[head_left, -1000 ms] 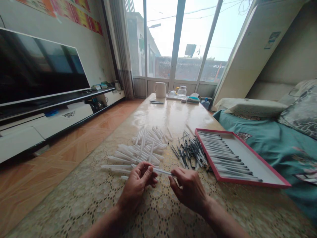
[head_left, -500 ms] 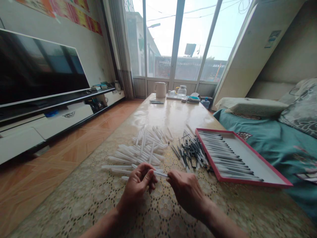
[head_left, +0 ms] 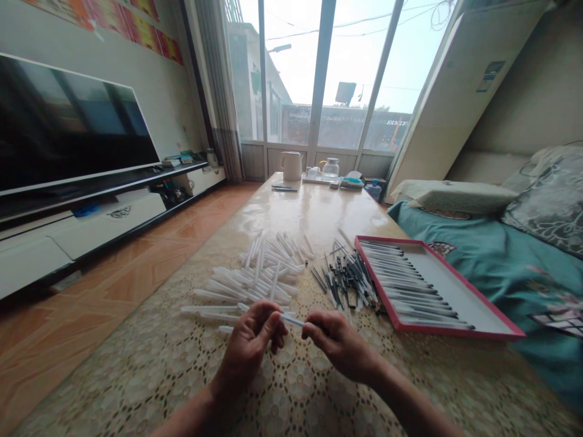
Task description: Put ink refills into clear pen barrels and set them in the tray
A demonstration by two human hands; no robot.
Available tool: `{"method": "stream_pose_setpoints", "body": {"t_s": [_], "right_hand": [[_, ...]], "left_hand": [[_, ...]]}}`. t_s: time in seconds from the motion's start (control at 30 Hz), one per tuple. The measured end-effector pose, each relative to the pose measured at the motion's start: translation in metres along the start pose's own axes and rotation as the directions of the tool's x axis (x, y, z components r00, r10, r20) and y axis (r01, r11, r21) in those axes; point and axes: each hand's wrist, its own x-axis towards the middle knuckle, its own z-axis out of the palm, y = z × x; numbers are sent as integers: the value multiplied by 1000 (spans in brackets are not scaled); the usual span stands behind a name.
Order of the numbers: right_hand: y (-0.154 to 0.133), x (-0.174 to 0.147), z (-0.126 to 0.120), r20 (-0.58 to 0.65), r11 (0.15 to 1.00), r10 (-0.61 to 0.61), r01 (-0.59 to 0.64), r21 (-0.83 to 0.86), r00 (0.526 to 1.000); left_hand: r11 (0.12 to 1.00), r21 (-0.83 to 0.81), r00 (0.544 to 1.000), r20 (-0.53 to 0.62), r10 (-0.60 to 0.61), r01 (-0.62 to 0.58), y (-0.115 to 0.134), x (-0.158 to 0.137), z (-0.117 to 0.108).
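Observation:
Between my two hands a whitish pen (head_left: 291, 320) lies nearly level above the table. My left hand (head_left: 255, 331) is closed round its left part, thumb and fingers pinching it. The thumb and fingers of my right hand (head_left: 331, 335) grip its right end, and that tip is hidden. Just beyond my left hand spreads a pile of clear white pen barrels (head_left: 250, 282). Past my right hand lies a heap of black pen parts (head_left: 348, 276). A red-rimmed tray (head_left: 455, 334) to the right holds a row of pens with dark ends (head_left: 414, 291).
A patterned cloth (head_left: 291, 394) covers the long table. At its far end stand a beige jug (head_left: 292, 165), a glass teapot (head_left: 331, 167) and a blue-topped packet (head_left: 351, 181). A sofa with a teal cover (head_left: 455, 233) borders the right side.
My right hand has turned, so its thumb now shows along the pen's right end. My left hand keeps its pinch. The whole view has shifted slightly.

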Motion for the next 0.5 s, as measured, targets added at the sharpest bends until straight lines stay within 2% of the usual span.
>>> {"method": "stream_pose_setpoints", "body": {"t_s": [0.1, 0.2, 0.37, 0.5], "right_hand": [[3, 0, -14, -94, 974, -38, 16, -225, 995], [14, 0, -38, -267, 884, -10, -116, -452, 964], [41, -7, -88, -543, 579, -23, -432, -691, 839], [53, -17, -120, -694, 423, 6, -631, -651, 720]], "left_hand": [[998, 63, 1000, -6, 11, -10, -1, 0, 2], [989, 149, 999, -47, 25, -17, -1, -2, 3], [986, 165, 990, -135, 45, -23, 1, -1, 3], [991, 131, 983, -178, 44, -20, 2, 2, 2]]}}
